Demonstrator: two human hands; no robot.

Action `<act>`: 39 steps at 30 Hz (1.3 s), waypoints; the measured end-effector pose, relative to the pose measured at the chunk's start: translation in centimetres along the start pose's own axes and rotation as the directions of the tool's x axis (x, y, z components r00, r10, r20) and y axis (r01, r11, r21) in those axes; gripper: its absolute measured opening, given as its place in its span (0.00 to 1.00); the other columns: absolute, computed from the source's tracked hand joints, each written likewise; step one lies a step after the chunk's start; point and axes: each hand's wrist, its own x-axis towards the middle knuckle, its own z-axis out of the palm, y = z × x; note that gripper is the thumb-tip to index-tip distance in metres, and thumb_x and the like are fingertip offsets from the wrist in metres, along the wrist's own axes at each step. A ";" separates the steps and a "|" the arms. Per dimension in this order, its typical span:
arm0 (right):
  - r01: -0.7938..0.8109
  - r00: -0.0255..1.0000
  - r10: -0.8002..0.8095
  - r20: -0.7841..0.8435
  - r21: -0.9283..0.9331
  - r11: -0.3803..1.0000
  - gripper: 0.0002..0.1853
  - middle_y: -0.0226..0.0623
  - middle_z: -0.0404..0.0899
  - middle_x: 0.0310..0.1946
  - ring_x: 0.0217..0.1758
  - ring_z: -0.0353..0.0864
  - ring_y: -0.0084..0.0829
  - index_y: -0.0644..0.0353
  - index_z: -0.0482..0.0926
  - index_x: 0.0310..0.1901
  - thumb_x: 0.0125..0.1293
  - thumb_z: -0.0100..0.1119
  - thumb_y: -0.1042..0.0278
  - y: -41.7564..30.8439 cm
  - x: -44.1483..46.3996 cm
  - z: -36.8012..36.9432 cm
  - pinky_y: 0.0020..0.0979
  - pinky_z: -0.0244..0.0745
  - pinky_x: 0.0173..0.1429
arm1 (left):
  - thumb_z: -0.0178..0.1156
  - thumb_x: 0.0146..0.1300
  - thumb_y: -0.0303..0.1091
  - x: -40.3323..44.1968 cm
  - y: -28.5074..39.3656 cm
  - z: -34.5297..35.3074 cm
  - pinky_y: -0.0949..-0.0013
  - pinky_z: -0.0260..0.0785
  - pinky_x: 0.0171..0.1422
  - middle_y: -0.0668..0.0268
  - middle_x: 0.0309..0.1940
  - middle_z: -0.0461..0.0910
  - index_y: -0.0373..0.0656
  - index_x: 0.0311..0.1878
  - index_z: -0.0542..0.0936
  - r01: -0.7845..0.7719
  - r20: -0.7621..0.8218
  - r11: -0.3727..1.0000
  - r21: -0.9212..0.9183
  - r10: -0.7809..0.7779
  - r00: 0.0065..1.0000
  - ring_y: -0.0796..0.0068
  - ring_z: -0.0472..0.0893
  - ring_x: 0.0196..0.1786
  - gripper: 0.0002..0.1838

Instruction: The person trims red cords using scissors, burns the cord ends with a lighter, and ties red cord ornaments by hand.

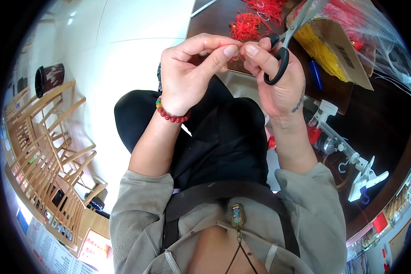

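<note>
My left hand (192,68), with a beaded bracelet at the wrist, is closed in a pinch on a thin red cord (223,45). Thumb and fingertips of my right hand (278,82) meet the left fingertips, pinched at the same cord, whose end they mostly hide. Black-handled scissors (293,31) also hang in my right hand, one loop by the thumb, blades pointing up and away to the right. Just beyond the hands, a tangle of red cords (245,26) lies on the dark table (210,23).
At the right stand an open cardboard box (335,50) with yellow and clear plastic, a blue pen (315,74) and a white clamp-like device (342,146) with a red spool (313,134). Wooden chairs (55,150) and a dark bin (50,78) are on the left floor.
</note>
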 end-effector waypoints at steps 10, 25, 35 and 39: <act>0.235 0.947 -0.300 0.114 -0.882 0.408 0.21 0.29 0.76 0.25 0.28 0.76 0.20 0.64 0.73 0.31 0.46 0.78 0.63 -0.5 -1.0 -0.8 0.23 0.74 0.35 | 0.56 0.69 0.33 0.2 -0.6 -0.7 0.82 0.68 0.41 0.68 0.36 0.82 0.37 0.43 0.80 0.143 0.087 0.936 -0.320 -0.121 0.989 0.87 0.76 0.35 0.09; 0.271 0.946 -0.224 0.235 -0.951 0.146 0.21 0.32 0.72 0.21 0.22 0.72 0.26 0.62 0.73 0.28 0.41 0.78 0.62 -1.8 -0.8 -1.1 0.29 0.71 0.29 | 0.51 0.71 0.31 0.3 -1.9 -0.7 0.82 0.68 0.48 0.74 0.39 0.75 0.39 0.47 0.74 0.046 0.171 0.901 -0.431 0.032 0.985 0.89 0.72 0.41 0.07; 0.287 0.929 -0.266 0.256 -0.954 0.086 0.22 0.31 0.72 0.18 0.21 0.72 0.29 0.62 0.73 0.26 0.40 0.79 0.59 -1.7 -0.9 -1.2 0.30 0.69 0.28 | 0.51 0.71 0.31 0.3 -2.1 -0.6 0.80 0.68 0.46 0.72 0.38 0.76 0.40 0.47 0.74 0.034 0.176 0.901 -0.433 0.047 0.983 0.86 0.73 0.39 0.07; 0.340 0.886 -0.330 0.324 -0.940 -0.012 0.23 0.32 0.72 0.18 0.21 0.73 0.30 0.62 0.74 0.26 0.39 0.79 0.57 -1.7 -0.8 -1.4 0.30 0.70 0.28 | 0.51 0.72 0.32 0.3 -2.3 -0.6 0.80 0.67 0.46 0.72 0.37 0.76 0.39 0.47 0.74 0.061 0.178 0.899 -0.435 0.019 0.984 0.87 0.73 0.39 0.08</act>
